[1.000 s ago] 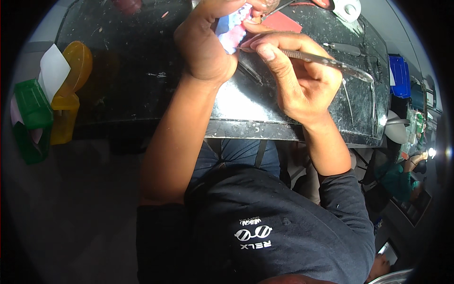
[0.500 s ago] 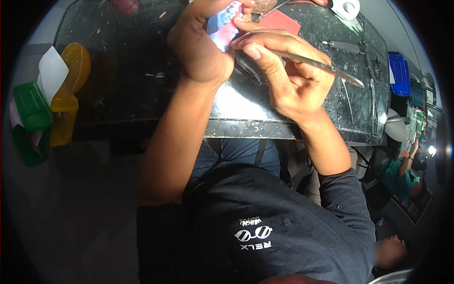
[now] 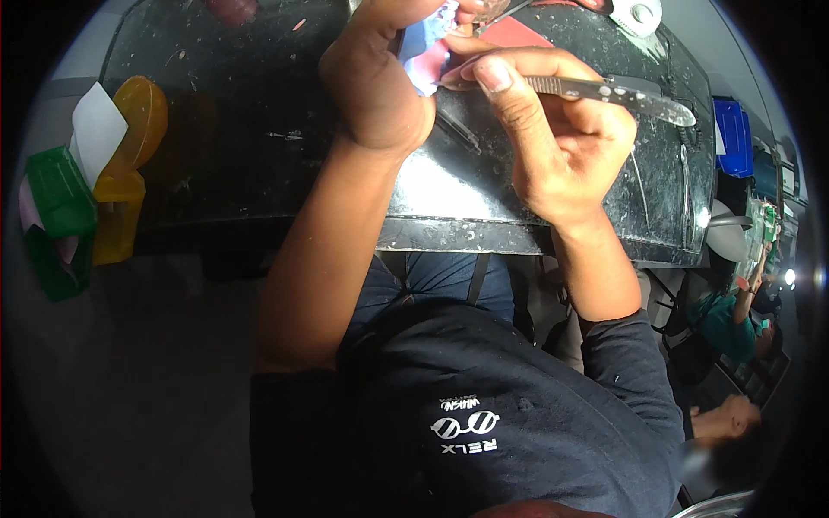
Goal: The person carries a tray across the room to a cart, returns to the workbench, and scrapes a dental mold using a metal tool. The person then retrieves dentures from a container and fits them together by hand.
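High in the view, my left hand (image 3: 376,95) is closed around a dental model (image 3: 425,62) with light blue and pink surfaces; its upper part runs toward the frame's top edge. My right hand (image 3: 566,142) grips a flat metal scalpel (image 3: 626,97) with a ridged handle, held like a pen between thumb and fingers. The scalpel's working end is at the model's lower right edge, partly covered by my fingers; I cannot tell whether it touches. The handle's butt end points right, past my knuckles.
The black worktop (image 3: 250,112) is scuffed and speckled. Behind my right hand lies a red sheet (image 3: 522,33). A white round device (image 3: 637,15) stands far right. Thin metal tools (image 3: 685,186) lie at the right. Yellow (image 3: 117,211) and green (image 3: 60,194) containers stand left. Another person (image 3: 730,326) is at far right.
Both hands have shifted slightly right with the model and scalpel. The scalpel has rolled, so its broad handle face now shows, and lies closer to level.
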The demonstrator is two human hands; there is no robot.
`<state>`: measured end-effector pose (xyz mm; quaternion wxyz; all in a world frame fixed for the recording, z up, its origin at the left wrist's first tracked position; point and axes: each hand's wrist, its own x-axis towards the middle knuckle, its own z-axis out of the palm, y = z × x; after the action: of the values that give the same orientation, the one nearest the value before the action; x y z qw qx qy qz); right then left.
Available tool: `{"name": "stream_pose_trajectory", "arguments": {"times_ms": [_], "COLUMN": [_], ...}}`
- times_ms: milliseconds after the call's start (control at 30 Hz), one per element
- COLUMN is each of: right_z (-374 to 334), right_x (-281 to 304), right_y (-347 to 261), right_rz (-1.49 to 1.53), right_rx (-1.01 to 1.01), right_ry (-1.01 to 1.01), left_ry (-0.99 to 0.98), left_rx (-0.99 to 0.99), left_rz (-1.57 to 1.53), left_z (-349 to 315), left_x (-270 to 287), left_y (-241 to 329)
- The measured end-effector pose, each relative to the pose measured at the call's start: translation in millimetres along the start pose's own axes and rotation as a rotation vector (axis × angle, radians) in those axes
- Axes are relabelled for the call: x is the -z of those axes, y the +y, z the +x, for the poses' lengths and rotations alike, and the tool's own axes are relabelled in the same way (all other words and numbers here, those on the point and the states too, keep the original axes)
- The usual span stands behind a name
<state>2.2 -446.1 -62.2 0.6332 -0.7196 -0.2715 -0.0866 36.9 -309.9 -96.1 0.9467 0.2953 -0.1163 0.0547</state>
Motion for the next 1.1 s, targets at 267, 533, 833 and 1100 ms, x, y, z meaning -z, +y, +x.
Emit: {"name": "stream_pose_trajectory", "arguments": {"times_ms": [267,533,833,1100], "right_z": [-2.1,-4.5,0.5,-4.6], "right_x": [-0.9,8.4,-4.1,-2.6], "right_y": [2.9,3.7,1.4,4.7], "right_rz": [0.032,-0.003,0.011,0.051], "right_rx": [0.007,-0.036,0.034,0.049], "right_ry": [0.022,0.057,0.042,0.094], "left_ry": [0.002,0.000,-0.012,0.061], "left_rx": [0.005,0.096,-0.070,-0.034], "left_rz": [0.009,-0.108,0.092,0.033], "left_z": [-1.3,-4.2,1.6,1.2], "left_x": [2.0,-16.3,7.2,7.5], "left_y": [2.4,14.7,-7.2,-6.8]}}
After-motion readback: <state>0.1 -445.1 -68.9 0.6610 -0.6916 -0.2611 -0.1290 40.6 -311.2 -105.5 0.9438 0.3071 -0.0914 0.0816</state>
